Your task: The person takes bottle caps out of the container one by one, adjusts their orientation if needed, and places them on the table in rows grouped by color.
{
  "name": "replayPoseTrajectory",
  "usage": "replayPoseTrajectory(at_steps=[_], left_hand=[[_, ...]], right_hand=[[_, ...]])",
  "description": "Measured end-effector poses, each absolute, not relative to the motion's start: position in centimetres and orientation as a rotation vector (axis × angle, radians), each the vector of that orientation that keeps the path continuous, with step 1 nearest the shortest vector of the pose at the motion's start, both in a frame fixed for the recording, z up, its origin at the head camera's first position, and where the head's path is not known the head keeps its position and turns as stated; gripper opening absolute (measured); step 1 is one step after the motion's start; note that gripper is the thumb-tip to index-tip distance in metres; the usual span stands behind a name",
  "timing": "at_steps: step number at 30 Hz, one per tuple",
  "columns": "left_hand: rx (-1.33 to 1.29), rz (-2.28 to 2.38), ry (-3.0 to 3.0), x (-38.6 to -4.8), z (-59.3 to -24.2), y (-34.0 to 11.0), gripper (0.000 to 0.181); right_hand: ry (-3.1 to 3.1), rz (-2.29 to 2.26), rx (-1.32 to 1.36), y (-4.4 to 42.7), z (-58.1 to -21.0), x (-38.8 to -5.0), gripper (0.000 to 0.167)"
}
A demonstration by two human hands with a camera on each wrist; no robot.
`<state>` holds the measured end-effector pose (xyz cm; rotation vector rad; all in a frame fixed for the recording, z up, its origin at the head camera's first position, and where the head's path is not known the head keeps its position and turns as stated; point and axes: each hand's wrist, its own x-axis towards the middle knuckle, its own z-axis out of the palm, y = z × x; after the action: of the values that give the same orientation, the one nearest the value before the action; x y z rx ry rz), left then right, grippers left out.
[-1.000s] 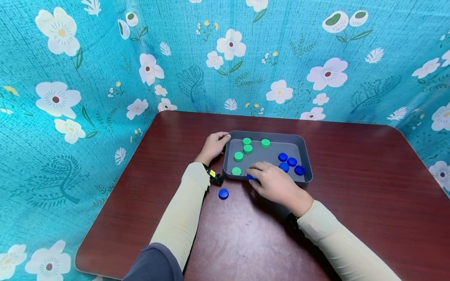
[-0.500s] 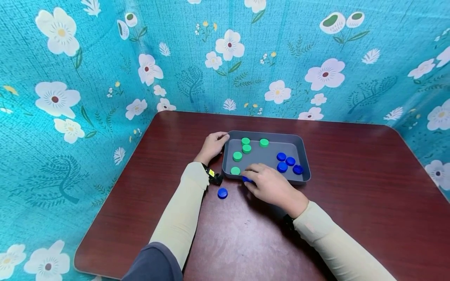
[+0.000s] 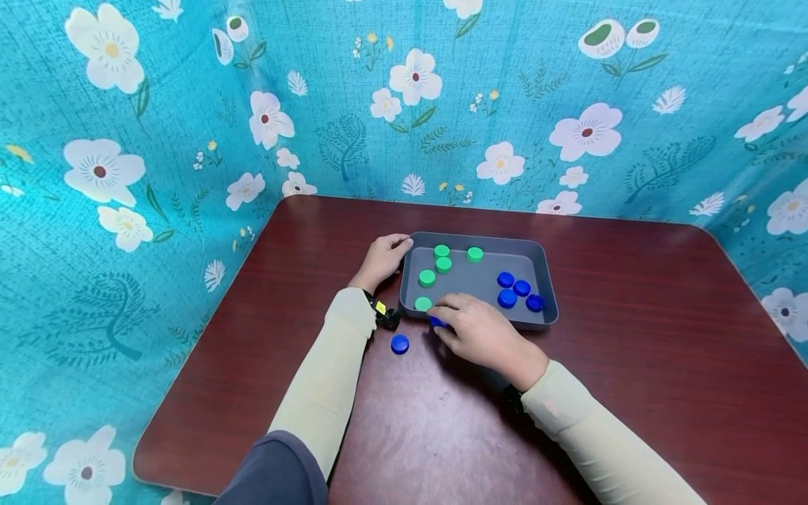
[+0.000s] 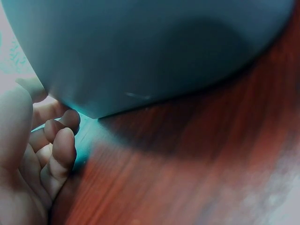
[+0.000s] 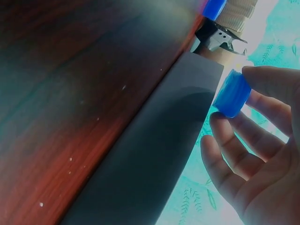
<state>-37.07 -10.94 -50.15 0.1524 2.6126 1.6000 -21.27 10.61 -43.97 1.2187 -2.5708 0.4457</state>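
Note:
A grey rectangular tray [image 3: 473,280] lies on the table, with several green bottle caps [image 3: 426,278] on its left side and several blue bottle caps [image 3: 507,299] on its right. My left hand [image 3: 381,261] holds the tray's far left corner, thumb at the rim; in the left wrist view its other fingers [image 4: 64,147] are bent beside the corner. Over the near rim, my right hand [image 3: 485,335] pinches a blue bottle cap [image 5: 233,93] between thumb and fingers, close to the nearest green cap. One more blue cap [image 3: 400,344] sits on the table before the tray's near left corner.
The dark red wooden table [image 3: 637,337] extends on both sides of the tray. A blue flowered curtain [image 3: 353,84] hangs behind it and along the left. My left wrist wears a black strap device [image 3: 383,313] close to the tray's left wall.
My right hand, with the blue bottle cap pinched in it, has shifted slightly left along the near rim. My left hand stays at the tray's corner.

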Motion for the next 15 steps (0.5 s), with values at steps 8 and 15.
replayPoseTrajectory(at_steps=[8,15], left_hand=[[0.154,1.610,2.584,-37.08,-50.05,-10.94,0.045],[0.147,1.599,2.600,-37.20,-50.18,-11.04,0.045]], right_hand=[[-2.576,0.431,1.231,10.16,-44.09,-20.97,0.027],[-2.557,0.412,1.259,9.89,-44.22,-20.93,0.026]])
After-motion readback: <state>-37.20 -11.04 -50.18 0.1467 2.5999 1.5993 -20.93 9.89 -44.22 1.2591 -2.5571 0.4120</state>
